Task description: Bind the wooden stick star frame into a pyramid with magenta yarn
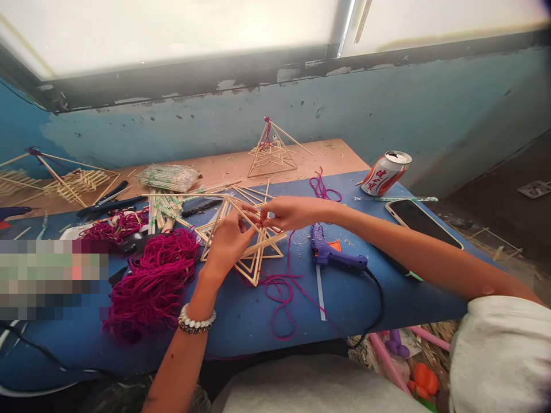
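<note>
Left hand (228,244) and right hand (293,212) gripping stick frame (253,252) at upper corner, fingers of both narrow, closed on sticks; frame being held tilted over blue tabletop (258,321). Beaded bracelet (196,319) being worn on left wrist. Magenta yarn heap (152,281) lying beside left hand; glue gun (333,252) lying right of frame. Phone (424,223), drink can (386,173) lying farther right; yarn-tied stick pyramid (272,152) standing on far wooden board (331,158).

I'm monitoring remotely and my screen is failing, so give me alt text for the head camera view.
The left hand and right hand hold a wooden stick frame above a blue table. A beaded bracelet circles the left wrist. A heap of magenta yarn lies left of the frame, with a purple hot glue gun and a smartphone to the right.
</note>
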Demonstrator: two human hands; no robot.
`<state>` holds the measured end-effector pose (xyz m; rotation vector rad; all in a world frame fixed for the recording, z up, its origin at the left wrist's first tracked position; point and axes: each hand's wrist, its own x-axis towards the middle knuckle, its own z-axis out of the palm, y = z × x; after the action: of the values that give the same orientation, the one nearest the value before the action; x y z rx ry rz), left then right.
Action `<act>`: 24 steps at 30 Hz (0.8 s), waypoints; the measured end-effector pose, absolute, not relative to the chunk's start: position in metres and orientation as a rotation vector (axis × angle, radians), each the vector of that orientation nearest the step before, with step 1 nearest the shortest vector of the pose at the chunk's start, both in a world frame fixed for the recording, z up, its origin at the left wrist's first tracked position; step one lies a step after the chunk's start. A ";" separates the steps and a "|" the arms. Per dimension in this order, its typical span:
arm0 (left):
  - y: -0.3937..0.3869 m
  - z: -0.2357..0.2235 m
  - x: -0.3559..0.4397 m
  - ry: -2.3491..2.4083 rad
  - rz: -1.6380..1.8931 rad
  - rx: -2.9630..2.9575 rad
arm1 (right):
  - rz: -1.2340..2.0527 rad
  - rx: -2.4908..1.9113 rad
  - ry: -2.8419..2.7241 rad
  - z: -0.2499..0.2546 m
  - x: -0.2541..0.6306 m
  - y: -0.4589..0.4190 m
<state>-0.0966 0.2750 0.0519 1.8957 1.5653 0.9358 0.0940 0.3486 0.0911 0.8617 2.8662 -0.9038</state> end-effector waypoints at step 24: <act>0.272 0.056 -0.093 1.718 0.806 2.190 | -1.343 0.877 2.514 0.095 0.089 0.366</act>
<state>-0.0926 0.2716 0.0562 2.1903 1.7178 0.8059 0.0888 0.3661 0.0947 0.8766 2.5142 -1.3430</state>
